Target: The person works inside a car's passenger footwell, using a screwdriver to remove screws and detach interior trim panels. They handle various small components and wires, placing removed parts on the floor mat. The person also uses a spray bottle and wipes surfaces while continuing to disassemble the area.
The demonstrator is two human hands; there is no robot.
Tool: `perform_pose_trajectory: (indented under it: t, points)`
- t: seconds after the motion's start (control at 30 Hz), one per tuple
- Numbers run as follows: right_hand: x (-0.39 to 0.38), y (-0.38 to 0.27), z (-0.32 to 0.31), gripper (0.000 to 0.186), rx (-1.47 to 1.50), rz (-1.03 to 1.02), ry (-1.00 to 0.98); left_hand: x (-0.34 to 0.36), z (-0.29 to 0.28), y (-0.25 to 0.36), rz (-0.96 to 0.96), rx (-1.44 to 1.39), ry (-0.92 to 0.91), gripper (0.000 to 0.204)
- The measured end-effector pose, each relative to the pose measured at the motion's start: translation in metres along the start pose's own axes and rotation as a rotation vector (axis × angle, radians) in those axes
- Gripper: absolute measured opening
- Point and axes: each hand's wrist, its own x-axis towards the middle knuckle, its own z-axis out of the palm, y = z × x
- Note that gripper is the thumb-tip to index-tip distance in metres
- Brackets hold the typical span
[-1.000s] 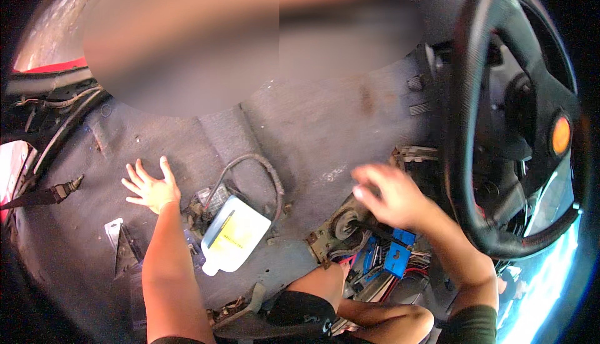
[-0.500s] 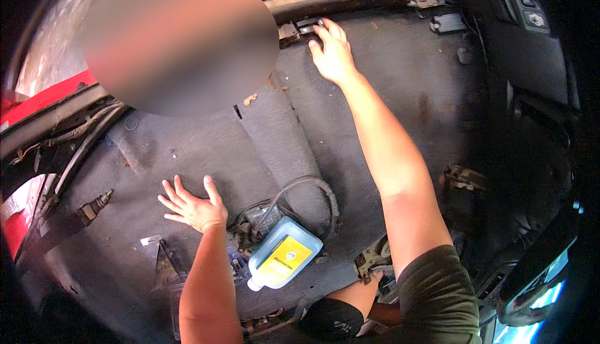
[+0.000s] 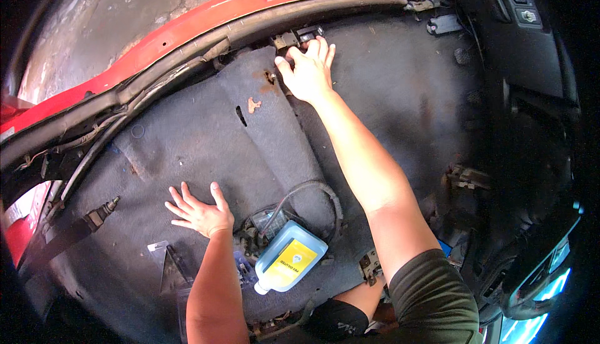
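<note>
L grip (image 3: 203, 214): fingers spread wide, palm down on the gray carpet (image 3: 206, 156), nothing in it. Prob. there to prop the body up, b/c the R arm reaches far out.

R grip (image 3: 307, 74): fingers bent, tips at the small black piece (image 3: 310, 33), thumb off to the left. Can't tell if it pinches the piece or just touches it. The piece is at the far edge of the carpet, right next to a tan metal bracket (image 3: 285, 40), inside the red sill (image 3: 206, 15).

Blue jug (image 3: 292, 256) w/ yellow label lies flat on its side near the L grip, neck toward the person. Flat sides prob. stop it rolling. Black hose (image 3: 315, 186) bends past it, apart from both grips.
</note>
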Motion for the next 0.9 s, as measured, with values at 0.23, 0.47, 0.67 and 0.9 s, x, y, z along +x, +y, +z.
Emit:
perform_pose_trajectory:
  t: [0.23,0.47,0.67,0.9]
  points:
    - [0.006,0.03,-0.031,0.03,0.112,-0.258,-0.05,0.0,0.001,0.0,0.003,-0.009,0.012,0.081]
    - [0.007,0.002,-0.045,0.03,-0.003,-0.228,-0.142,-0.002,0.002,-0.001,0.012,-0.007,0.038,0.079]
    - [0.001,-0.016,-0.102,0.038,-0.065,-0.282,-0.114,-0.003,0.008,-0.005,0.011,-0.008,0.048,0.081]
    - [0.001,0.008,-0.137,0.043,-0.011,-0.443,-0.146,-0.003,0.007,-0.002,-0.011,-0.003,0.037,0.08]
